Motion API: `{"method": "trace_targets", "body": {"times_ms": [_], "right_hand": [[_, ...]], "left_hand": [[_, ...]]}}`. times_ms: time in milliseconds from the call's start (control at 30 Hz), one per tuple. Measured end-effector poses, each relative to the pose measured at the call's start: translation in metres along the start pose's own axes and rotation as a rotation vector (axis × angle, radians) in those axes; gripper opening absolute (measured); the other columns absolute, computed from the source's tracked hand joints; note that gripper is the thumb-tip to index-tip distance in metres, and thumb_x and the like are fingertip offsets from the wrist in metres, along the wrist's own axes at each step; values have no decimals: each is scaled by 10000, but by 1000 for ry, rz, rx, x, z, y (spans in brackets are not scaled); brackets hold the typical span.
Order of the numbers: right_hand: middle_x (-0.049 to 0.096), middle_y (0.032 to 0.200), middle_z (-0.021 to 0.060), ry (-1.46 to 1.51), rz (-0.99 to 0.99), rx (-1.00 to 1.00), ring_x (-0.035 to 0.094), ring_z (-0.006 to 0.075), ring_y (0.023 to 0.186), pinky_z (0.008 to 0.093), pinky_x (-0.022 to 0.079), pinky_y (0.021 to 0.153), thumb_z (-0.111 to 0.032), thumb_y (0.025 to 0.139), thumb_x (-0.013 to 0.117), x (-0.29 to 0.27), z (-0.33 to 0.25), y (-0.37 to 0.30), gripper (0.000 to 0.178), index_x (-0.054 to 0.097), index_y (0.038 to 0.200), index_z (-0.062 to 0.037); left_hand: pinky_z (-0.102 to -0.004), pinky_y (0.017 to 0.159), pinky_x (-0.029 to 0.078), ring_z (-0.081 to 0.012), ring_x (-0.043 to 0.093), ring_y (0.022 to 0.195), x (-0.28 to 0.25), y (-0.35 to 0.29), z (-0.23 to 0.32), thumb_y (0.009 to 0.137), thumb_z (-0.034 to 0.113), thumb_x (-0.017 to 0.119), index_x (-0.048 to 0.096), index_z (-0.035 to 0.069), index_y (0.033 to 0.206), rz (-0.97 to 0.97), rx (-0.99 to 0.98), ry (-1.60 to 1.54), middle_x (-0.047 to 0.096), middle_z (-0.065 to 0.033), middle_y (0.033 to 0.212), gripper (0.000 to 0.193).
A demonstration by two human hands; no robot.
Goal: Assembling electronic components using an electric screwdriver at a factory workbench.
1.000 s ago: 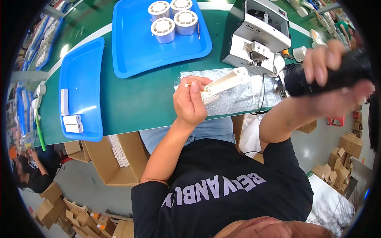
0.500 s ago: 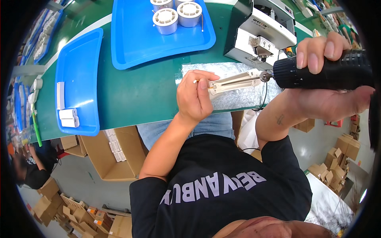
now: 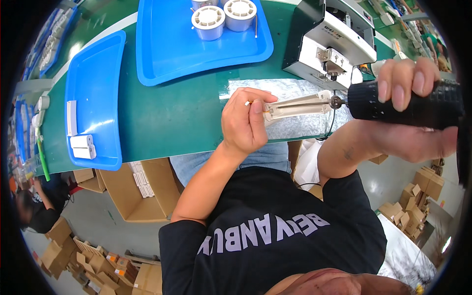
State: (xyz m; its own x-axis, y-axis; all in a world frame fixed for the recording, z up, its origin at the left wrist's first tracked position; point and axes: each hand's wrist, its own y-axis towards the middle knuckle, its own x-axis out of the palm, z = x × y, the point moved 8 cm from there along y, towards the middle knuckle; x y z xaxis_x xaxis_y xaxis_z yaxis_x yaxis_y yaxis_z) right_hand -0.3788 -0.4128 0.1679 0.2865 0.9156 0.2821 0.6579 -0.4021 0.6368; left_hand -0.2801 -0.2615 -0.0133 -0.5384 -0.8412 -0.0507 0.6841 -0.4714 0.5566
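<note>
My left hand (image 3: 243, 119) pinches one end of a long white plastic housing (image 3: 300, 107) between thumb and fingers, above the bench. A small white connector on a short yellowish wire sticks out by my thumb. My right hand (image 3: 393, 140) is wrapped round a black electric screwdriver (image 3: 361, 102), which lies level and points left. Its round metal nose (image 3: 336, 102) is at the housing's far right end. A thin dark line runs lengthwise along the housing; whether it is the driver's bit or a groove, I cannot tell.
A silver-and-black bench machine (image 3: 327, 54) stands behind the housing. Silvery sheeting (image 3: 295, 129) covers the green bench (image 3: 172, 115) below it. One blue tray (image 3: 167, 64) bears white round fan-like units (image 3: 208, 22); another blue tray (image 3: 96, 64) holds white blocks (image 3: 83, 146). An open carton (image 3: 142, 206) sits below.
The screwdriver and my right hand have shifted slightly right and toward me. The housing and my left hand have moved a little right. The view has shifted slightly too; both grips look the same.
</note>
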Motion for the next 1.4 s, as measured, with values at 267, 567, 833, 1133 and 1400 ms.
{"method": "trace_targets", "body": {"times_ms": [267, 567, 833, 1133, 1400], "right_hand": [[549, 729, 126, -56, 44, 58, 554, 224, 581, 294, 521, 608, -242, 1036, 452, -2, -1, -5, 225, 421, 930, -46], [563, 675, 133, -135, 70, 103, 567, 243, 560, 303, 544, 618, -166, 1064, 423, -3, 0, -2, 219, 405, 876, -56], [601, 713, 146, -277, 11, 268, 644, 264, 684, 350, 574, 730, -160, 1069, 412, 28, -5, -1, 221, 423, 877, -50], [604, 729, 135, -288, -45, 177, 643, 244, 670, 334, 576, 711, -164, 1062, 435, 34, -10, 2, 185, 443, 936, -30], [607, 744, 124, -295, -95, 91, 643, 225, 656, 318, 578, 692, -169, 1055, 457, 31, -6, 5, 172, 462, 994, -9]], "left_hand": [[-304, 624, 514, -216, 646, 693, 2, 1, 3, 1004, 38, 370, 482, -5, 852, -81, 46, 77, 708, -162, 856, 194], [-316, 633, 519, -240, 657, 717, 5, 1, 7, 1011, 49, 372, 483, -2, 852, -96, 111, 75, 708, -168, 862, 200], [-323, 597, 451, -212, 543, 627, 1, -2, 1, 947, 5, 447, 585, 5, 874, -9, 1, 5, 687, -107, 852, 156], [-319, 589, 447, -208, 539, 620, 0, -1, -1, 963, 16, 446, 578, 8, 872, -4, -25, -8, 687, -103, 852, 161], [-320, 601, 455, -207, 547, 632, 0, -1, -3, 960, 16, 450, 576, 10, 867, 2, -44, -21, 681, -98, 845, 157]]}}
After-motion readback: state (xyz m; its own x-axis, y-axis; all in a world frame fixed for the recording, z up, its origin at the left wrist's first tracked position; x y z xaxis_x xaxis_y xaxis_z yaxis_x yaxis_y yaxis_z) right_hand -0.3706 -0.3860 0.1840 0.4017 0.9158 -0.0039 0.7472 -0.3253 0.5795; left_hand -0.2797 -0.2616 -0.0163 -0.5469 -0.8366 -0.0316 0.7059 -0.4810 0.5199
